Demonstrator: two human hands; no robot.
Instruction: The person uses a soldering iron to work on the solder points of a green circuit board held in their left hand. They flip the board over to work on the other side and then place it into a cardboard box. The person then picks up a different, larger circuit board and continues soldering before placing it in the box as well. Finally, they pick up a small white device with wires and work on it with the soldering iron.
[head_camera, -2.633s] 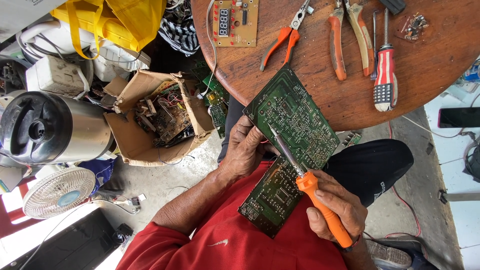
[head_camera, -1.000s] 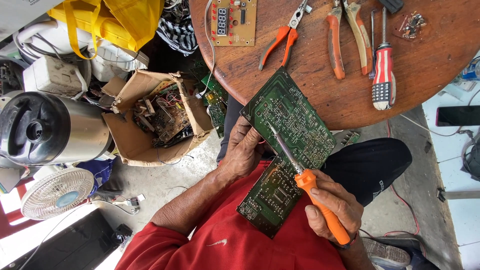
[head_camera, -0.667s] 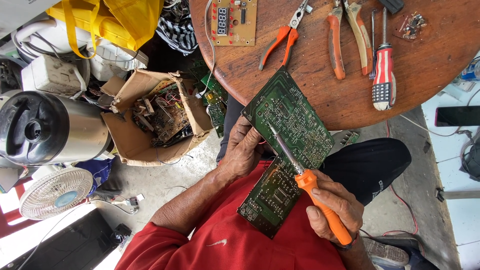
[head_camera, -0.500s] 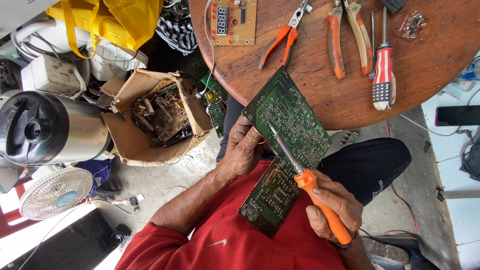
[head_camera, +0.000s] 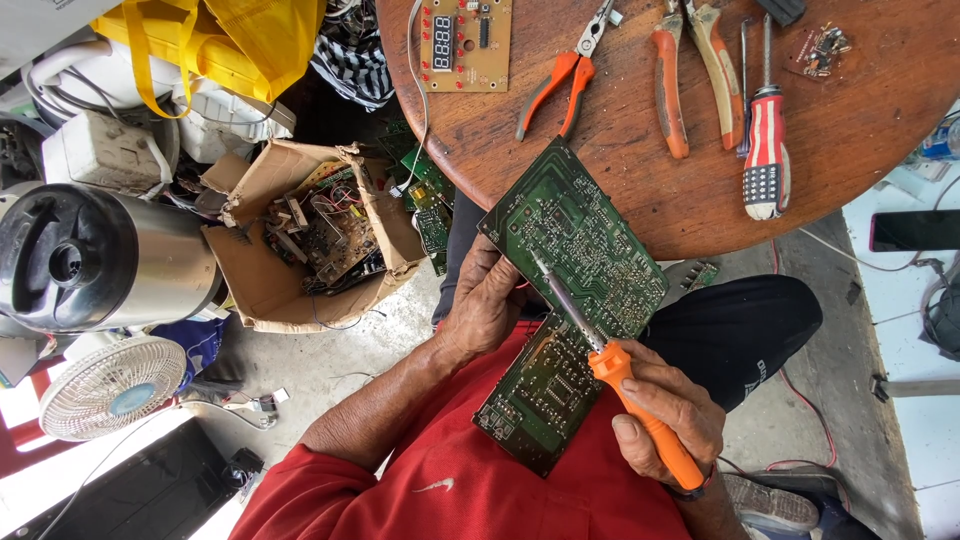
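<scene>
A long green circuit board (head_camera: 570, 300) leans from my lap onto the edge of the round wooden table (head_camera: 640, 190), solder side up. My left hand (head_camera: 485, 300) grips the board's left edge and steadies it. My right hand (head_camera: 665, 410) is closed around the orange handle of a soldering iron (head_camera: 610, 365). The iron's metal tip rests on the upper middle of the board. My red shirt and dark trousers show beneath it.
On the table lie a small display board (head_camera: 462, 42), orange-handled pliers (head_camera: 560, 80), brown-handled pliers (head_camera: 685, 70) and a striped-handle screwdriver (head_camera: 765, 140). A cardboard box of scrap boards (head_camera: 320, 230), a steel pot (head_camera: 95, 260), a small fan (head_camera: 110, 385) and a yellow bag (head_camera: 230, 40) crowd the floor at left.
Almost nothing has shifted: both hands keep their hold, and the iron's tip stays at about the same spot on the board.
</scene>
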